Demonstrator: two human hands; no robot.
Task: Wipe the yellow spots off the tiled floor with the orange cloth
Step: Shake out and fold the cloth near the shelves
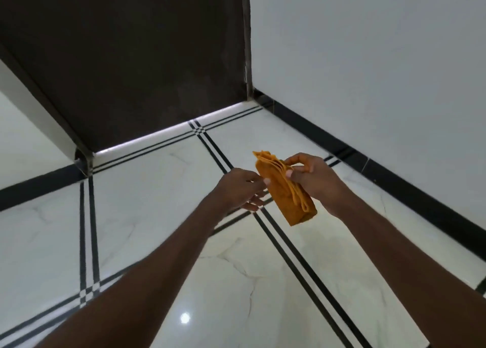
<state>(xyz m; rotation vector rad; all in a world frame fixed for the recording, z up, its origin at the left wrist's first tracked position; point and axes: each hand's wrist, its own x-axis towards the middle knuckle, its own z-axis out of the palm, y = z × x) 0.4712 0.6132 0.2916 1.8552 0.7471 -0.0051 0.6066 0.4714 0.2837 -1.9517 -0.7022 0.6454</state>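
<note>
Orange cloth (285, 189), folded into a thick pad, is held in the air above the tiled floor (236, 282), pinched by the right hand (313, 179); the left hand (240, 191) seems to touch its edge, fingers relaxed. Wiping hasn't begun; no yellow spots show, so next comes finding them and lowering the cloth.

left hand (240, 189) fingers (253, 206) partly hidden, forearms cut off below
</note>
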